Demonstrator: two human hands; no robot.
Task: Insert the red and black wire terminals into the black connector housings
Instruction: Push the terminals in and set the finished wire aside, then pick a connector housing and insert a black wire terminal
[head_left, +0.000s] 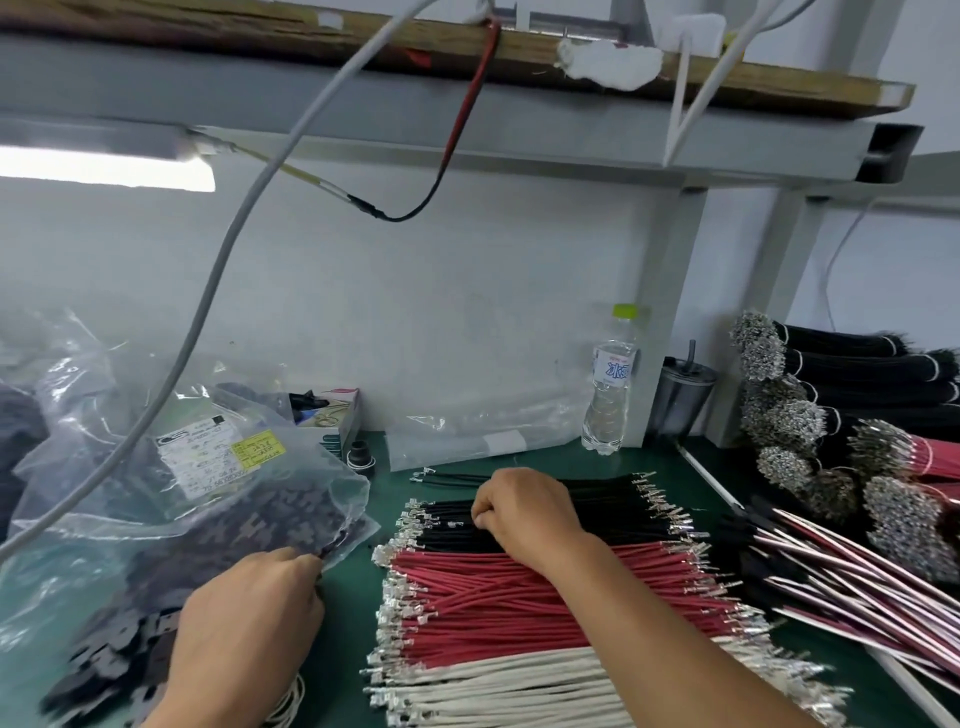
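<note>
The black wires (597, 512) lie in a flat row at the far end of the laid-out stock on the green tabletop (670, 465), with the red wires (519, 603) directly in front of them and white wires (519, 686) nearest the person. Metal terminals tip both ends of each row. The black connector housings (244, 519) are inside a clear plastic bag (291, 467) to the left of the rows.

The step in hand appears to be pickup: one wire and one housing. Separate a single black wire from the row before lifting, so that neighbouring terminals do not snag. Take one housing only from the bag mouth.

The right hand (524, 506) rests on the black wires, knuckles up, fingers curled under and apparently pinching a wire; the pinched strand itself cannot be made out. Its forearm crosses the red and white rows diagonally. The left hand (260, 603) is at the open edge of the bag, fingers curled on the plastic film; whether it also holds a housing cannot be told.

Bundled wire stock is stacked at the right.
</note>
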